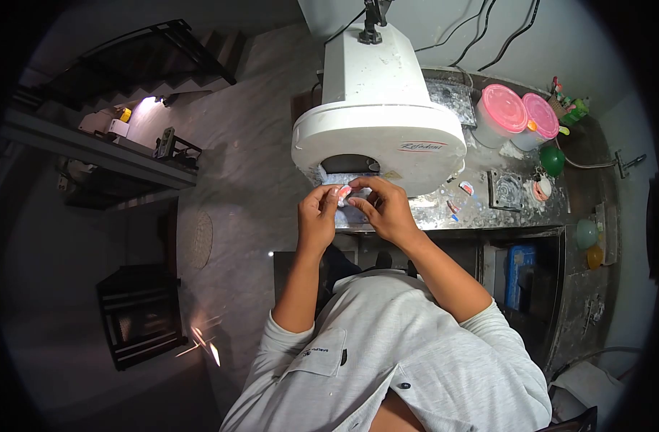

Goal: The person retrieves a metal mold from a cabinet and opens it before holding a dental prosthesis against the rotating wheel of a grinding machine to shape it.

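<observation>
A small pink and white piece, like a dental model [343, 193], is pinched between the fingers of both hands, in front of the opening of a white machine [376, 137]. My left hand [318, 212] grips it from the left with thumb and forefinger. From the right, my right hand [384, 209] holds it, its forefinger curved over the top and its thumb below. Fingertips cover part of the piece.
On the metal counter to the right lie a second pink and white piece [466, 188], small bits [453, 209], a square plate [504, 191] and a round pink-topped item [541, 189]. Behind stand pink-lidded tubs [504, 108], a green bowl [551, 160] and a tap [630, 164].
</observation>
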Motion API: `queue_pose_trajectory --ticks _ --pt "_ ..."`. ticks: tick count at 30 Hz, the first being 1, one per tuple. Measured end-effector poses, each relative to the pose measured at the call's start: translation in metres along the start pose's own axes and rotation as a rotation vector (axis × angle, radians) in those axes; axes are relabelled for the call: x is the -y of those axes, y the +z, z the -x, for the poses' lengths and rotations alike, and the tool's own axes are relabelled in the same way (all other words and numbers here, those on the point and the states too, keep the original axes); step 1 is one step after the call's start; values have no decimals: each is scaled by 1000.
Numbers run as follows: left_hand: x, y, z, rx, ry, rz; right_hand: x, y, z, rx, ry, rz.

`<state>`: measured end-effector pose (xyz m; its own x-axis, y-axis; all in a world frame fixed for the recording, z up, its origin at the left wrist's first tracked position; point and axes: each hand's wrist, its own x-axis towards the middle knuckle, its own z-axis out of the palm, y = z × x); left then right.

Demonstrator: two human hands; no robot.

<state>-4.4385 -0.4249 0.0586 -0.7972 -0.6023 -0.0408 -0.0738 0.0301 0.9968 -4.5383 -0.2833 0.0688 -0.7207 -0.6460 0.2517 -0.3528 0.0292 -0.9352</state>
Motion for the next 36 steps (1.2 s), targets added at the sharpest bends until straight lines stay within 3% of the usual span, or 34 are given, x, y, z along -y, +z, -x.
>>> queue_pose_trajectory --ticks 4,9,16,19,24,36 --pt "2 -1 -7 -27 6 -64 -5 9 -4 -61 52 67" --pt "12 6 -14 -104 141 -65 -23 21 -9 -203 -127 232" --pt "15 29 -18 -327 287 -222 -18 30 -3 -147 -169 481" --pt "11 29 -17 -346 225 -378 -17 31 -3 -132 -195 589" --pt "19 28 -23 -363 230 -334 -20 30 -1 -48 -177 635" --pt "23 28 -24 -351 224 -291 -19 31 0 -75 -201 653"
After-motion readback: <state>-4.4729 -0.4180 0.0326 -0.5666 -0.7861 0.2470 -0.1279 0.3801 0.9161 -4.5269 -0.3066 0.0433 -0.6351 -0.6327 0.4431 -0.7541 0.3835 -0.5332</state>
